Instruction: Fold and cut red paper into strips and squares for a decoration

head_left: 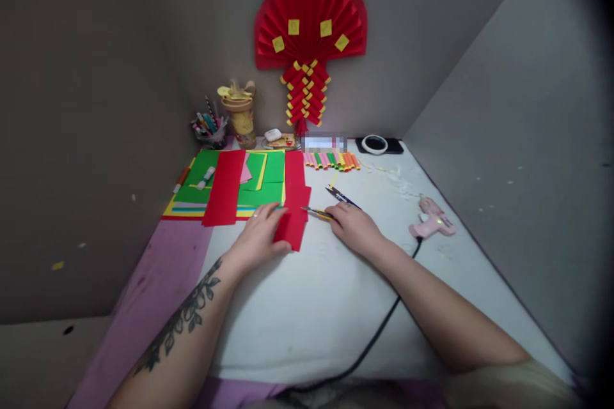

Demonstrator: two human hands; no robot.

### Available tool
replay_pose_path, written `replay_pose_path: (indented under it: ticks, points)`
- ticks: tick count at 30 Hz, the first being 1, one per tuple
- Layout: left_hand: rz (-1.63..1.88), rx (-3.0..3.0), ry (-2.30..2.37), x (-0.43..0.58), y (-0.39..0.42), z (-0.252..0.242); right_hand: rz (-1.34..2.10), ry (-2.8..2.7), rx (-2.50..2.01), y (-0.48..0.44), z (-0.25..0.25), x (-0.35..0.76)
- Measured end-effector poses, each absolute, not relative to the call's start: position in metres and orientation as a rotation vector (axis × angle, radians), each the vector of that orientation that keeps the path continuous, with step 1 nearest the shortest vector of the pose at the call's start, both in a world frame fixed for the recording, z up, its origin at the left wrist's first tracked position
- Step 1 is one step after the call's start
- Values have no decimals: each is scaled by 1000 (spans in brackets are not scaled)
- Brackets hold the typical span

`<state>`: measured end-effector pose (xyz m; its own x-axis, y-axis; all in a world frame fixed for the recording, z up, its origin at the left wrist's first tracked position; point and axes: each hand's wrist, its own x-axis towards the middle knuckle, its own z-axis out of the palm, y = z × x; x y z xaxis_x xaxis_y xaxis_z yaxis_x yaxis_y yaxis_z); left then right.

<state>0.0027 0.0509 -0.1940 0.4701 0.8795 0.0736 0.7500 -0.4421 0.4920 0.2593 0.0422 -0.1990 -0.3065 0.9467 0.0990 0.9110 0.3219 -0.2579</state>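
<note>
Counted items. Two bare hands: left hand [259, 238], right hand [354, 227]. One folded red paper piece [293, 227]. Two long red paper strips [224, 188], one left, one right. One thin yellow-tipped tool [316, 212]. One pair of dark scissors [341, 195]. One pink glue gun [432, 218]. One white tape ring [375, 144]. One red pleated paper fan [311, 13] bearing four yellow squares [293, 27]. Rolled paper tubes [330, 160]: too closely packed to count.
</note>
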Motion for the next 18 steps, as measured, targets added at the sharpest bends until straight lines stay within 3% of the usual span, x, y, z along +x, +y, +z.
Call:
replay_pose_path:
  ticks: [6,18]
  points:
    - [305,2454,1127,2,57,-202,71,-2496,-1549,39,-208,261]
    - [340,2604,1447,23,58,-209,200,-2560,-1227,30,-214,280]
